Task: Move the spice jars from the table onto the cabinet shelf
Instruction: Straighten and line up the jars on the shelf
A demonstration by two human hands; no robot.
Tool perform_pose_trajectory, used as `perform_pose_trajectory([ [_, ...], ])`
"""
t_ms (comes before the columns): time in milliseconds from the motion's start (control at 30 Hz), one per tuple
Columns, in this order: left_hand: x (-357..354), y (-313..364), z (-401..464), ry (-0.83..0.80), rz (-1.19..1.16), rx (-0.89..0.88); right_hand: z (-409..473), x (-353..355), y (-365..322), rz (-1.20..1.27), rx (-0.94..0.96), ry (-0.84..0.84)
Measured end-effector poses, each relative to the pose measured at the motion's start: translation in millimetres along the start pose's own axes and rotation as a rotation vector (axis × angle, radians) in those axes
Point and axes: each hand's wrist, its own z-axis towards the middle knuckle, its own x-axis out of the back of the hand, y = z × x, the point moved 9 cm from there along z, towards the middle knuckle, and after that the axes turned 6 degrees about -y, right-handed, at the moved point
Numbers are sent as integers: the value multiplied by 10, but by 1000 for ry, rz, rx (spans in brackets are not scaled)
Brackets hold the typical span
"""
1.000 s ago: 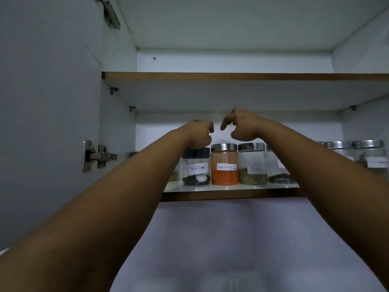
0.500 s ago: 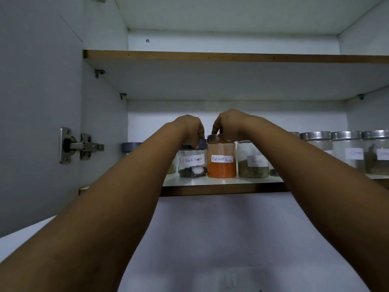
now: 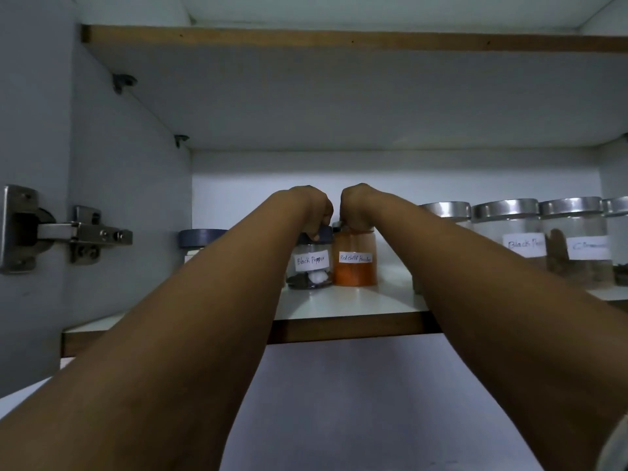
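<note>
Two bare forearms are stretched from the near side up into the cabinet. The front edge of the cabinet shelf (image 3: 339, 326) is crossed by both. The grip of the left hand (image 3: 314, 212) is closed from above on the dark lid of the black pepper jar (image 3: 310, 263). The grip of the right hand (image 3: 355, 207) is closed on the top of the red chilli powder jar (image 3: 355, 261). Both jars are stood upright on the shelf, side by side, set back from its front edge. Toward the right end, a row of silver-lidded jars (image 3: 506, 232) is seen. At the left end, a dark-lidded jar (image 3: 200, 237) is placed.
</note>
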Motion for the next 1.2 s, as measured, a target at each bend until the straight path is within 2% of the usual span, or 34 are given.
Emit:
perform_pose_trajectory([
  [200, -67, -156, 55, 18, -200, -37, 67, -24, 51, 89, -8, 49],
  [367, -172, -277, -25, 120, -428, -70, 133, -195, 36, 384, -40, 44],
  [600, -200, -369, -89, 206, -436, -3, 26, -131, 117, 448, -24, 62],
  [1200, -180, -409, -97, 191, -430, 39, 31, -187, 105, 480, -44, 135],
])
